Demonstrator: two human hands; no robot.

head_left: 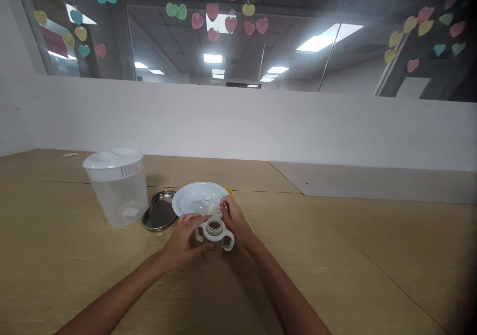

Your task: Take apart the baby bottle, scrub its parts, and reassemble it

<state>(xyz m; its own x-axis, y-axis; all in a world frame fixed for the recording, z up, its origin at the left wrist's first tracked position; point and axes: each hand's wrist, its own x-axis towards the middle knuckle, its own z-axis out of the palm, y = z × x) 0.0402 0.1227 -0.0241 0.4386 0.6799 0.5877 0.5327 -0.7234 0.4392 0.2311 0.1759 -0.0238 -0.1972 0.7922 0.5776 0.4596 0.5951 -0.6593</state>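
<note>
A clear baby bottle [215, 231] with a white handle ring and an open neck stands on the wooden table [335, 255]. My left hand [184, 243] is wrapped round its left side and holds it upright. My right hand [231, 216] is pinched on a small white object [213, 209] just above the bottle's mouth, at the near rim of a white plate [194, 198]. What the small object is I cannot make out.
A clear lidded plastic jug [116, 186] stands to the left. A metal tray [160, 210] lies between the jug and the plate. A yellow item [230, 192] pokes out behind the plate. A white partition wall [238, 121] rises behind the table.
</note>
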